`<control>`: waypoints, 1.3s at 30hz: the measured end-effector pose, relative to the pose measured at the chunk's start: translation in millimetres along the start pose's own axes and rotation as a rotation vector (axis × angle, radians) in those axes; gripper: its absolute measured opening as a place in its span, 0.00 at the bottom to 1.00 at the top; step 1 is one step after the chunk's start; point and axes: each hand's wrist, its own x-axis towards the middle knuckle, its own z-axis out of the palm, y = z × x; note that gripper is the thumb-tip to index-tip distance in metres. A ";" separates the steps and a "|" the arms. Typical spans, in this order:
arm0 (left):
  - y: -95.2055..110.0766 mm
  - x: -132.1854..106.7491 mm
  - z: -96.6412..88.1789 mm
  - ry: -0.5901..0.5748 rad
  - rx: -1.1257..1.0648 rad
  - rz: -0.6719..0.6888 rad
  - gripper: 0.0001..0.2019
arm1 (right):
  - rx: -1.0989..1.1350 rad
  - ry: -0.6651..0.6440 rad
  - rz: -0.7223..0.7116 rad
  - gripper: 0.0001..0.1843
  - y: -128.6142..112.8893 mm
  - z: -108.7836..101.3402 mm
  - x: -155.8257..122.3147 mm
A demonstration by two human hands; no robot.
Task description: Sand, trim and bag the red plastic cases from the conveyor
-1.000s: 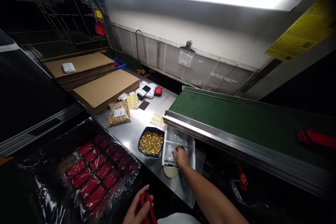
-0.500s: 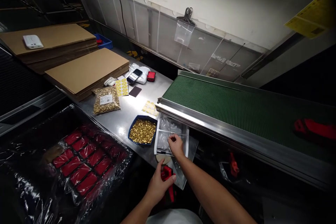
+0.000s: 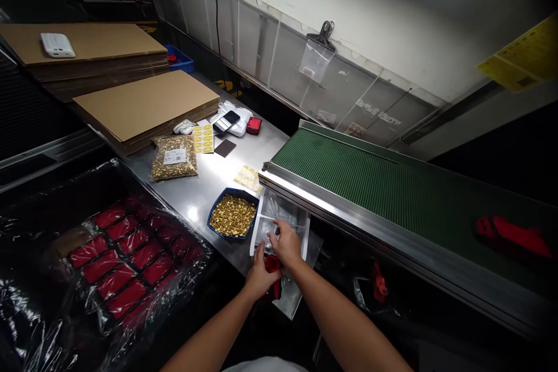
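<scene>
My left hand (image 3: 260, 274) is curled around a red and black device (image 3: 273, 264), low in front of a white divided tray (image 3: 305, 238). My right hand (image 3: 288, 245) hangs over the near part of this tray, close to the left hand. Its fingers are bent inward, and anything between the fingertips is too small to make out. Clear plastic pieces (image 3: 274, 204) lie in the tray's compartments. Directly left of the tray stands a dark blue bin (image 3: 210, 222) full of small gold-coloured metal parts (image 3: 233, 215).
A green conveyor belt (image 3: 340, 165) runs off to the right, carrying a red and black device (image 3: 514, 237). On the metal table (image 3: 174, 197) lie a bag of gold parts (image 3: 174, 157), sticker sheets (image 3: 203, 138) and cardboard stacks (image 3: 148, 102). Plastic-covered red items (image 3: 131, 256) fill a box at left.
My left hand has risen toward the tray with the red and black device, closer to my right hand. The right hand has shifted slightly left and its fingertips have spread a little. The view has shifted slightly.
</scene>
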 end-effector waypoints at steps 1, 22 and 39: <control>-1.9 0.3 0.4 -0.006 0.007 0.015 0.48 | -0.022 -0.019 0.013 0.17 0.1 3.7 2.6; -14.5 17.8 1.2 -0.126 -0.027 0.038 0.40 | 0.565 0.476 0.431 0.15 -17.3 0.2 3.3; 51.9 -83.1 -75.6 -0.478 -1.064 -0.115 0.33 | 0.213 -0.046 0.284 0.19 -34.8 -144.7 -29.0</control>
